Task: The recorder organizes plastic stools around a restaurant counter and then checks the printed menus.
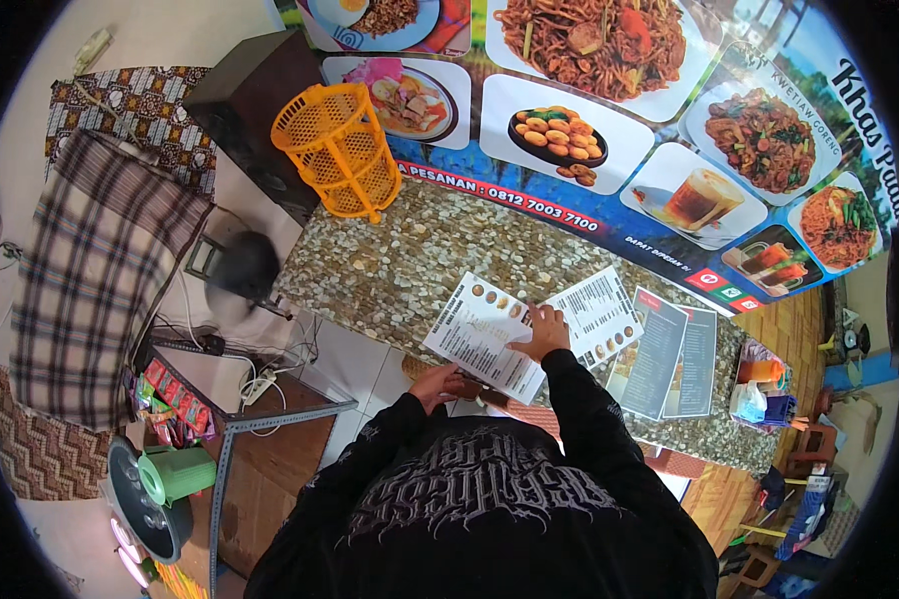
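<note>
A white printed menu sheet with small food pictures lies at an angle over the near edge of the counter. My left hand is at its near left edge, fingers close together and closed on that edge. My right hand rests on the sheet's right part, fingers spread and thumb out to the left. Under and beyond this hand lies a second white menu sheet. Two grey menus lie farther right, partly overlapping. Some of the left fingertips are hard to make out.
A yellow plastic rack stands at the counter's far left, beside a dark speaker box. Behind the stone-patterned counter hangs a large food banner. Small items and a tissue pack sit at the right end. A metal-framed shelf stands at left.
</note>
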### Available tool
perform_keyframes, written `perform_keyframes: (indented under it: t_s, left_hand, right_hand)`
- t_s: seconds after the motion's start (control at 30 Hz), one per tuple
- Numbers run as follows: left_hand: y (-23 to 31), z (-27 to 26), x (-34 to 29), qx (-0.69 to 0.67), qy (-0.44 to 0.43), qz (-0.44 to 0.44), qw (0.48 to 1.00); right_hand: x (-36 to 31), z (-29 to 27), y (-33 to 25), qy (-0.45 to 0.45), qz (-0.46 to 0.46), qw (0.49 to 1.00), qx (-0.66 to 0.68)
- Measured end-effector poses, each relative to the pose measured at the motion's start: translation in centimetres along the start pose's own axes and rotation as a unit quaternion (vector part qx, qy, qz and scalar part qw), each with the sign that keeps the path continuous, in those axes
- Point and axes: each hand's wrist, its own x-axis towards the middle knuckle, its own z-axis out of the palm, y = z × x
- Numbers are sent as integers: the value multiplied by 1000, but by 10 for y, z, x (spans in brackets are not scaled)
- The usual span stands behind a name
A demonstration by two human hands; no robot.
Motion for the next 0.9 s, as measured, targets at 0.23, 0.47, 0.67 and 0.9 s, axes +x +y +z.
perform_keyframes:
  t_s: [0.23, 0.47, 0.67, 0.9]
  left_hand:
    - [18, -8, 5, 25, -80, -62, 995]
    - [20, -13, 2, 80, -80, -99, 989]
    - [16, -25, 22, 87, -93, -34, 991]
    - [14, -32, 51, 208, 72, 138, 966]
  right_hand:
    - [-7, 11, 1, 72, 61, 996, -6]
    - [-12, 12, -12, 48, 131, 990, 16]
    - [-28, 43, -9, 143, 159, 948, 237]
    - [-52, 59, -1, 141, 205, 893, 375]
